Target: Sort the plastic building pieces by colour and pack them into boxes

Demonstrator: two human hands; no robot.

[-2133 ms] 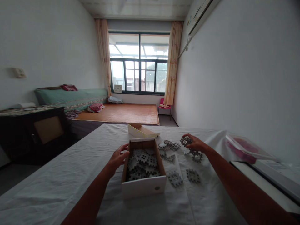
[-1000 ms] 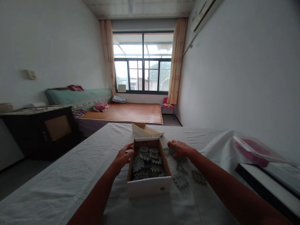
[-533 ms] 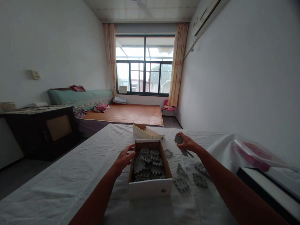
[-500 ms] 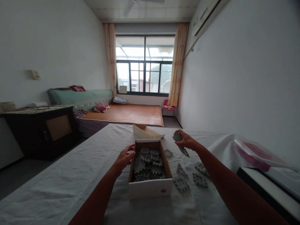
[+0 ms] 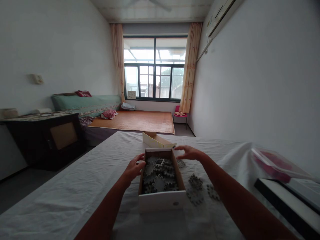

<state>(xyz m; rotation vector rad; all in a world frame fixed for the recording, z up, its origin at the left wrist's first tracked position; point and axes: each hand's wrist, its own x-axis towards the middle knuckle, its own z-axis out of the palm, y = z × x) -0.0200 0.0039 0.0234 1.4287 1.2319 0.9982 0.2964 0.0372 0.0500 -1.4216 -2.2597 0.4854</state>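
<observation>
A cardboard box (image 5: 162, 199) with white outer walls stands in front of me, filled with grey interlocking puzzle pieces (image 5: 159, 181) that have toothed edges. Along its left rim rests my left hand (image 5: 133, 169), fingers apart against or just beside the wall. At the far right corner is my right hand (image 5: 189, 152), its fingers stretched toward the rim with nothing visible in them. More grey pieces (image 5: 195, 181) lie on the cloth right of the box, partly hidden by my right forearm.
White cloth (image 5: 82, 180) with creases covers the table. Behind the box lies a folded yellowish-white carton lid (image 5: 156, 140). To the right are a clear-lidded pink container (image 5: 273, 163) and a black-edged white box (image 5: 282, 196). A bed (image 5: 140, 121) stands beyond the table.
My right hand has come left to the box, and the grey pieces it held are out of it. Pieces inside the box lie differently. My left hand stays at the rim.
</observation>
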